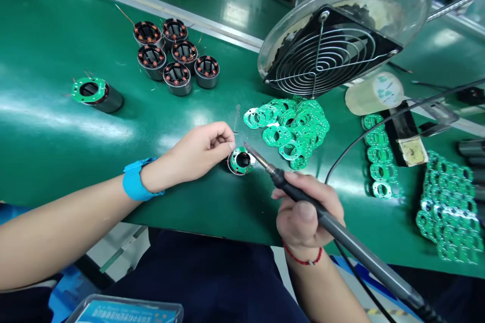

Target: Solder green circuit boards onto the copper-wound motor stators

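Observation:
A motor stator with a green ring-shaped circuit board on top (235, 166) stands upright on the green table. Thumb and fingers of my left hand (206, 149) are pinched together at its upper left edge; whatever they hold is too small to make out. My right hand (310, 207) is wrapped round a soldering iron (333, 224), whose metal tip is at the upper right rim of the board. I cannot tell if the tip touches it.
Several bare stators (177, 78) stand at the upper left, near another stator with a board (109, 98). Loose green boards (308, 128) lie under a fan (322, 63). At the right are a tape roll (364, 95), a sponge holder (413, 151) and joined boards (450, 212). The iron's cable crosses there.

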Demonstrator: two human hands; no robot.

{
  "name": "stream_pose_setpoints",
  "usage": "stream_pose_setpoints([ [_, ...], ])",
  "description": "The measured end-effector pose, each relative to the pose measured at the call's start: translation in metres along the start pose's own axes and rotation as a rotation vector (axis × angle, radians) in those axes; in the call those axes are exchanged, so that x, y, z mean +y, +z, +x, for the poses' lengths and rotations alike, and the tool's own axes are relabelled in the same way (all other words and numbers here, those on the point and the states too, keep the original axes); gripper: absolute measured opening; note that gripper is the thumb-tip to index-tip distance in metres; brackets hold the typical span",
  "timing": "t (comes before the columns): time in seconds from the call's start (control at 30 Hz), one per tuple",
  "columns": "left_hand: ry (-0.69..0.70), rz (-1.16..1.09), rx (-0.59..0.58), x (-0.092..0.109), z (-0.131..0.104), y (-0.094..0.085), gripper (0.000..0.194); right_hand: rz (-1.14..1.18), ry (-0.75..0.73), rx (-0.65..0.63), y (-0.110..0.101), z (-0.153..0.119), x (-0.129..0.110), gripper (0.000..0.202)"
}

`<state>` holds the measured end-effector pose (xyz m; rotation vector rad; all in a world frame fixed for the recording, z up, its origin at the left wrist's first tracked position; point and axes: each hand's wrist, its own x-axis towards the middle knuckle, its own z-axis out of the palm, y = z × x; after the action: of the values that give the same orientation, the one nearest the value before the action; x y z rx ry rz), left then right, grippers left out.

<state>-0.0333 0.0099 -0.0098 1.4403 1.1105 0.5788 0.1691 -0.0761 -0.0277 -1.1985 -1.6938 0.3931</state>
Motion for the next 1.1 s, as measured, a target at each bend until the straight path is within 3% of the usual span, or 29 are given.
stream_pose_setpoints([
  [0.1,-0.008,-0.004,-0.004,0.001,0.0,0.0,0.01,0.061,-0.057,0.063,0.0,0.002,-0.002,0.031],
  [0.4,0.01,0.025,-0.003,0.001,0.0,-0.001,0.011,0.025,-0.101,0.012,0.001,0.0,0.001,0.03],
  [0.53,0.018,0.042,-0.005,0.001,0.0,-0.001,0.011,0.007,-0.04,0.021,0.006,0.002,0.002,0.04],
  [0.73,0.055,0.059,-0.008,-0.003,0.0,-0.001,0.01,-0.182,-0.006,-0.273,0.021,0.019,-0.002,0.049],
  [0.83,0.079,0.122,-0.014,-0.004,0.0,-0.005,0.011,-0.187,0.0,-0.328,0.024,0.021,-0.002,0.049],
  [0.9,0.141,0.201,0.02,-0.005,-0.002,-0.006,0.009,-0.151,-0.001,-0.308,0.021,0.019,0.001,0.051],
  [0.97,0.299,0.334,0.01,-0.005,-0.006,-0.004,0.021,-0.099,0.005,-0.229,0.018,0.015,0.005,0.052],
  [1.03,0.493,0.552,-0.078,-0.004,-0.011,0.003,0.037,-0.05,0.029,-0.089,0.014,0.012,0.009,0.052],
  [1.1,0.586,0.824,-0.165,-0.002,-0.016,0.008,0.037,-0.009,0.037,0.073,0.011,0.011,0.011,0.05],
])
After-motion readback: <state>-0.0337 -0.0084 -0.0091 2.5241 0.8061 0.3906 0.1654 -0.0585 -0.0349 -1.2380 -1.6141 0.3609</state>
